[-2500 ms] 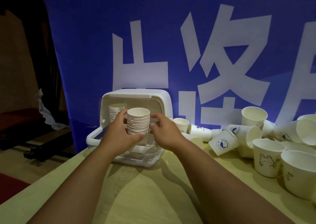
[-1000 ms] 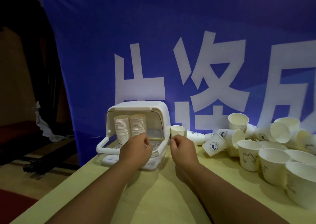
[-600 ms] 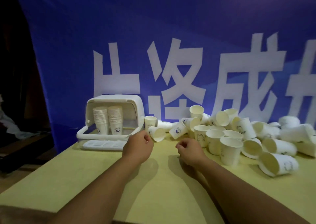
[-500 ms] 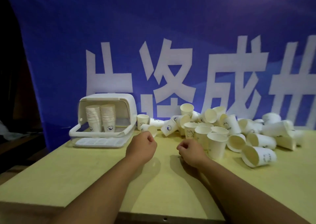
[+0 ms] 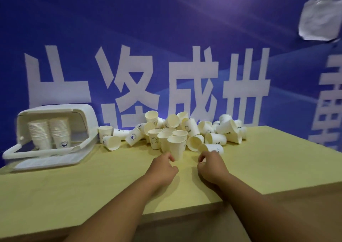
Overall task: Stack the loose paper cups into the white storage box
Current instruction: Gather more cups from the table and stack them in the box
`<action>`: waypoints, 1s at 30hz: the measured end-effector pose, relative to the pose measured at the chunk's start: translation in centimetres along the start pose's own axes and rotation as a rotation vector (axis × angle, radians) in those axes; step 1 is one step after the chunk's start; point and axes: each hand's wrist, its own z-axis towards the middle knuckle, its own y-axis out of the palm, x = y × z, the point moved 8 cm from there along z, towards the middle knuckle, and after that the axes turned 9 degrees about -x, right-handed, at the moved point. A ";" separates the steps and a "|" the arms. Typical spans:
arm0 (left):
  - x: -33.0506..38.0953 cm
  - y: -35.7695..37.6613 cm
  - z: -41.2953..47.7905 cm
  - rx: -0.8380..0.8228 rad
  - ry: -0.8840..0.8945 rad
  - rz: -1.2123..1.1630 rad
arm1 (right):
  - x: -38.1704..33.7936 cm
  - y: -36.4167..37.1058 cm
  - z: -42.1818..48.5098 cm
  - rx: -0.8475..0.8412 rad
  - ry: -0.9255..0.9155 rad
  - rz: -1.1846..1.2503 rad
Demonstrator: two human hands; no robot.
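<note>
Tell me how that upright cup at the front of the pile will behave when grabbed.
The front cup looks like thin, empty paper, so probably very light and easy to crush. It stands tall on a narrow base, so a nudge from the left hand could tip it.

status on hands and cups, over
Left hand and right hand curled, empty, at the edge of the cup pile. Two stacks in the box. Nothing blocking.
</note>
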 end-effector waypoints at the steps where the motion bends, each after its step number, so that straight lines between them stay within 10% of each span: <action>1: 0.3 0.6 0.1 -0.016 -0.002 0.026 | 1.2 -0.5 0.0 0.022 0.030 -0.021; 16: 2.9 0.8 3.7 0.069 -0.022 0.353 | 4.0 -1.2 2.4 0.050 0.047 -0.065; 30: -1.9 -4.9 0.1 0.303 -0.047 0.121 | 3.2 -1.5 2.4 0.055 0.130 0.174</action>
